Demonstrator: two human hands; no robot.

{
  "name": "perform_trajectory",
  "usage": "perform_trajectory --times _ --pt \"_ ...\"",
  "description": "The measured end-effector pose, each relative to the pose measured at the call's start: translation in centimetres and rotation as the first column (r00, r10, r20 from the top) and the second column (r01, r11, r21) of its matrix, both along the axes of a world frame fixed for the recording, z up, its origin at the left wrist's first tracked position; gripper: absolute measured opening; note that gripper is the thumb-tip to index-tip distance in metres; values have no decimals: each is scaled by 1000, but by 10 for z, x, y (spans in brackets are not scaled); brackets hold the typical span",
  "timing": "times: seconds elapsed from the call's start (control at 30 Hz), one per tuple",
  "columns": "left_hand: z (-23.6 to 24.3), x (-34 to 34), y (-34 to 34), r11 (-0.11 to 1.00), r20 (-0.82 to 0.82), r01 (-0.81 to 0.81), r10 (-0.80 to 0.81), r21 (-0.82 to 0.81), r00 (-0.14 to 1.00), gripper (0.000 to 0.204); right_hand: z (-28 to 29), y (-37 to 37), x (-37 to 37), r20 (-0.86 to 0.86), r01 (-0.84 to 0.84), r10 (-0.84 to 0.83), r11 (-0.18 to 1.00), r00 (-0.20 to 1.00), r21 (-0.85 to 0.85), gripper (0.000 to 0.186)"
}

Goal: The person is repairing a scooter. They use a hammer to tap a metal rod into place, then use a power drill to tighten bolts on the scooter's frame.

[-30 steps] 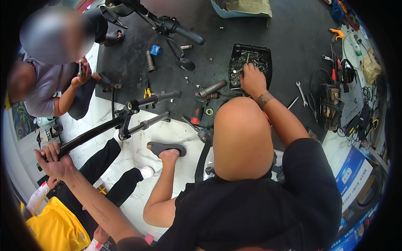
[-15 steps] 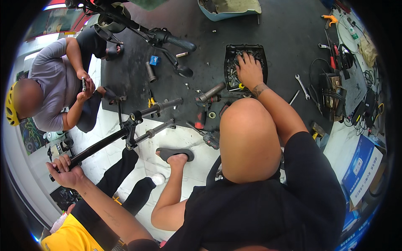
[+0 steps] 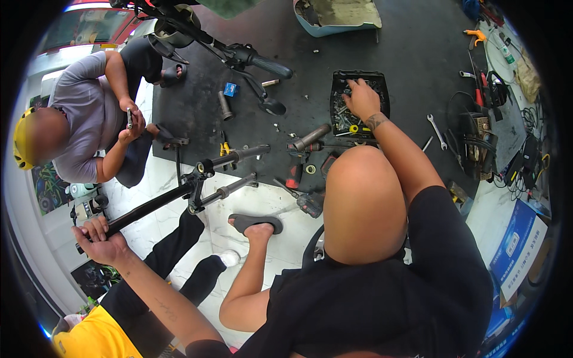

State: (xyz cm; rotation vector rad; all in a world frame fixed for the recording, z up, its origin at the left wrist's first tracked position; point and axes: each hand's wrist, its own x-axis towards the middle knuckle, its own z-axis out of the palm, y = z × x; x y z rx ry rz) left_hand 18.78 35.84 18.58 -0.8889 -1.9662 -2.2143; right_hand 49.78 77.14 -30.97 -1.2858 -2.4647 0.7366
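My left hand (image 3: 102, 241) is wrapped round the black steering tube of a front fork (image 3: 156, 206). The fork slants up to the right, its two metal legs pointing toward the dark mat. My right hand (image 3: 363, 100) is over a black tray (image 3: 334, 113) of loose bolts and screws (image 3: 345, 113). Its fingers are apart and bent down at the hardware; their tips are partly hidden, and I see nothing held. A yellow-handled tool (image 3: 354, 128) lies at the tray's near end.
Near my knee lie a metal tube (image 3: 313, 137), a red-and-black power tool (image 3: 294, 172) and a drill (image 3: 309, 204). A wrench (image 3: 437, 131) rests to the right. Handlebars (image 3: 253, 58) jut in above. One person (image 3: 86, 113) crouches left with a phone; another wears yellow (image 3: 98, 334).
My right hand has drawn from flat and spread over the bolts to the tray's right side, fingers now bent. The left keeps its hold on the fork. The whole view has shifted slightly.
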Motion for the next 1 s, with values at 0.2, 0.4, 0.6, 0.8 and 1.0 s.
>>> perform_trajectory --times 0.2,0.4,0.6,0.8,1.0 --pt "0 -2 -1 1000 22 26 -27 11 999 32 -9 22 6 11 -116 117 991 993 -65 31" --pt "-2 -3 -1 999 22 2 -3 39 1000 31 -8 20 -3 92 -139 135 989 987 46 19" --pt "-2 5 7 998 29 -38 36 54 999 33 0 26 -9 200 -199 184 978 962 58 22" --pt "-2 10 11 999 14 -18 17 47 1000 32 14 34 -11 269 -210 191 977 944 43 23" --pt "-2 12 9 994 50 -87 83 69 995 32 16 43 6 263 -340 315 939 912 54 17"
